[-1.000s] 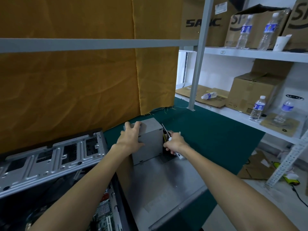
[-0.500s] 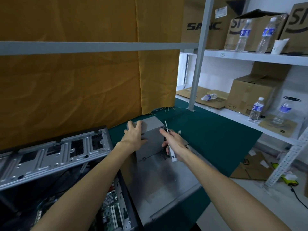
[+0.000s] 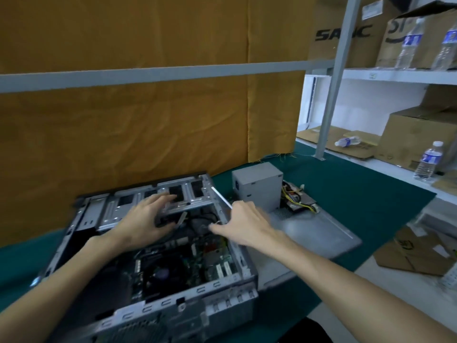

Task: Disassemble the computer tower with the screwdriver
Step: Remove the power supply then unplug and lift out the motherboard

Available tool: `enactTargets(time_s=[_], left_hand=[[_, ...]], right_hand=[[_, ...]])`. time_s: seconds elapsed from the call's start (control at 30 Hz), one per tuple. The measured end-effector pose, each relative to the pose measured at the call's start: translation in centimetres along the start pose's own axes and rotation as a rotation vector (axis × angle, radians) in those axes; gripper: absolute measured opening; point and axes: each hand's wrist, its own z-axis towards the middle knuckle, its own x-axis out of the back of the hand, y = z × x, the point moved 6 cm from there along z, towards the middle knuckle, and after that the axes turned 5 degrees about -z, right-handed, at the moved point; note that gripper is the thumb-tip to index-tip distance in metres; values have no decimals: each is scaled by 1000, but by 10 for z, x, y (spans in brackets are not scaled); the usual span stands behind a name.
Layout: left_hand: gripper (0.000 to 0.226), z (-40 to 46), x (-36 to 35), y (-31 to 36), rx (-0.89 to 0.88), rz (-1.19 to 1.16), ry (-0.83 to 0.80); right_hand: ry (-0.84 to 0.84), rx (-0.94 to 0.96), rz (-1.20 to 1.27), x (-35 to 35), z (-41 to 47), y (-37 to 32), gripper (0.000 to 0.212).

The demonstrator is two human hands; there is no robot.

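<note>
The open computer tower [image 3: 222,288] lies on its side on the green mat, its motherboard [image 3: 178,266] and black cables exposed. My left hand [image 3: 141,221] reaches into the case under the metal drive cage [image 3: 158,201], fingers curled near the cables. Over the case's right wall is my right hand [image 3: 244,224]; it holds the screwdriver, whose metal shaft [image 3: 221,198] sticks up and to the left, while its fingers point into the case. What the left hand grips, if anything, is blurred.
The grey power supply [image 3: 257,186] stands on the removed side panel [image 3: 319,233], its wires [image 3: 296,196] trailing right. An orange cloth hangs behind. A shelf post [image 3: 329,100], boxes and water bottles [image 3: 426,160] stand at right. Cardboard [image 3: 415,256] lies on the floor.
Both hands left the power supply and moved left to the open case. The view swung down and left, bringing the tower's inside into sight.
</note>
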Motion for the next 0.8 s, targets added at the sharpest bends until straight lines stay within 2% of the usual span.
enactTargets(time_s=[0.07,0.13,0.2,0.23,0.37,0.6,0.7,0.8], left_hand=[[69,-24,4,-22,45,111,-61],[80,-36,10,-31,56,232,-36],[86,-39,17,-27,45,350,-30],[86,-40,18,-24,33,401,-44],[81,-59,20,-22,-8,526,-68],[71,-123,31,-27,-9,716,-26],[66,-131,32,-35,9,637,-5],[86,-113,28,-31,-31,388,-49]], right_hand=[[67,-47,-118,6,-12,-9,47],[134,-72,-215,12,-23,-15,37],[195,-53,-308,14,-32,-26,47],[212,-44,-315,14,-36,-30,47],[222,-37,-307,15,-39,-35,22],[235,55,-426,12,-35,-68,24],[276,113,-635,1,-39,-82,32],[276,145,-825,-12,-41,-86,32]])
